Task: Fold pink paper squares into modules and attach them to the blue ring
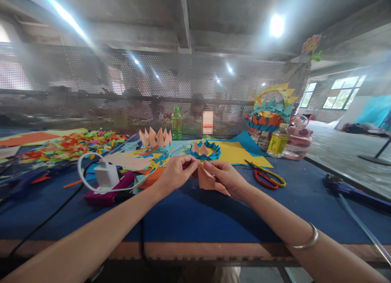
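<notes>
Both hands, the left hand (177,171) and right hand (224,177), pinch a peach paper piece (207,180) mid-fold above the blue table (195,213), fingertips closed on its top edge; pressing the crease flat looks next.

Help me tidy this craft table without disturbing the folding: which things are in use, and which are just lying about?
In use:
left hand
right hand
peach folded paper, pinched by both

Lying about:
scissors
white charger
green bottle
blue paper ring
paper basket
scrap pile
</notes>
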The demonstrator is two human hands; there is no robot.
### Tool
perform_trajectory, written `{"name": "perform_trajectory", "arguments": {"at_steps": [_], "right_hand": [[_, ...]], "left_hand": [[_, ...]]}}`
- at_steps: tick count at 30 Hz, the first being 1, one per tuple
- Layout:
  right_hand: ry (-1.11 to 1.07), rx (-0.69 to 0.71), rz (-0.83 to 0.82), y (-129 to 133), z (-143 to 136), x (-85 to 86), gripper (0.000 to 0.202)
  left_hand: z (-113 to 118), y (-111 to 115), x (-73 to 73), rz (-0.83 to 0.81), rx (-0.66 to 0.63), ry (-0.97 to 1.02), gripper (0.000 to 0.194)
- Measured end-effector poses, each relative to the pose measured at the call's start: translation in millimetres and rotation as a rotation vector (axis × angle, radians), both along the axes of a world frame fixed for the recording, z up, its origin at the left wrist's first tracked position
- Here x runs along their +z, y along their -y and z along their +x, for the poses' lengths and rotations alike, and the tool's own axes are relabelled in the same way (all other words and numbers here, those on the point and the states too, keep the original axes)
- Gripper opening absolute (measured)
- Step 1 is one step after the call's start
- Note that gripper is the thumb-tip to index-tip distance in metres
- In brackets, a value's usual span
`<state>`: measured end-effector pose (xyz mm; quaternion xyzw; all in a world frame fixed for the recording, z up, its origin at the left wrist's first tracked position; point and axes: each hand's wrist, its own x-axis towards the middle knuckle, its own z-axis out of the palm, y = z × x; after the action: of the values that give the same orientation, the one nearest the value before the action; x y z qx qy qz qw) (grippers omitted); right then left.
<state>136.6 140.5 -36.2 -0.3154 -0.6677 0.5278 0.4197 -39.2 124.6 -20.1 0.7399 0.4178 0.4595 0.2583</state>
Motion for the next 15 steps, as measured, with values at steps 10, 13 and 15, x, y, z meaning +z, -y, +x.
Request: {"name": "perform_trajectory", "arguments": {"at_steps": [10, 13, 15], "right_hand": [[0.055, -0.023, 0.093, -2.1, 0.8, 0.0, 0.056], [0.063, -0.036, 0.102, -4.1, 1.0, -1.6, 0.055], [0.064, -0.046, 0.105, -5.0, 1.3, -2.7, 0.054]], "left_hand": [[0.7, 1.1, -0.1, 0.046, 0.032, -0.067, 0.028], [0.5, 0.7, -1.1, 0.094, 0.055, -0.101, 0.029], [0.4, 0.3, -2.2, 0.108, 0.062, -0.109, 0.029]]}}
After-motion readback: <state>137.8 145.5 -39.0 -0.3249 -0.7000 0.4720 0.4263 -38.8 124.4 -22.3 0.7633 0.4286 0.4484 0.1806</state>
